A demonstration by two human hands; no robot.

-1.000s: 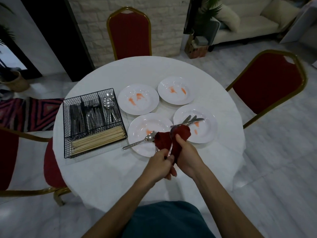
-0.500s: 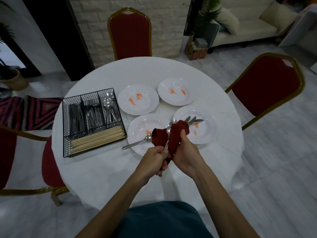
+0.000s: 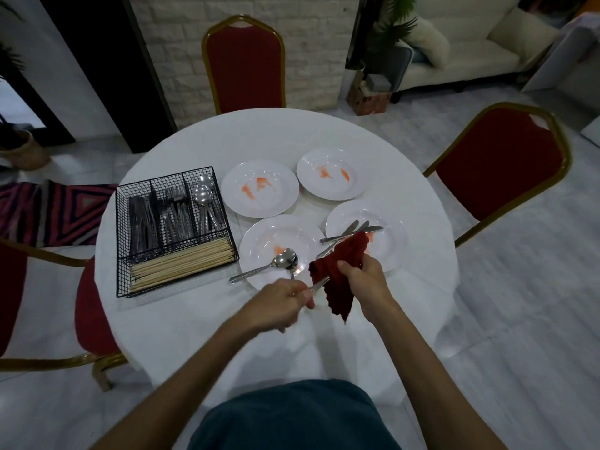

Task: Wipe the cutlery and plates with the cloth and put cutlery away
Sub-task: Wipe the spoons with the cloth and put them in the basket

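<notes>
In the head view, a round table [image 3: 194, 326] covered in white is seen from above. A dark red cloth [image 3: 341, 271] is gripped by the right hand [image 3: 367, 280], its loose end hanging down toward the table. The handle of a piece of cutlery [image 3: 319, 283] is clenched in the left hand [image 3: 279, 303]; its far end is wrapped in the cloth, so its kind cannot be told. Four white plates are laid out, each smeared with orange. On the near left plate [image 3: 259, 245] two spoons [image 3: 282, 259] are rested, one handle reaching over the rim. On the near right plate [image 3: 393, 241] several more utensils [image 3: 350, 233] are crossed, partly hidden by the cloth. To the left, a black wire caddy [image 3: 123, 241] is stood on the table, with knives, forks and spoons sorted in separate compartments and chopsticks [image 3: 181, 263] laid along the front one
</notes>
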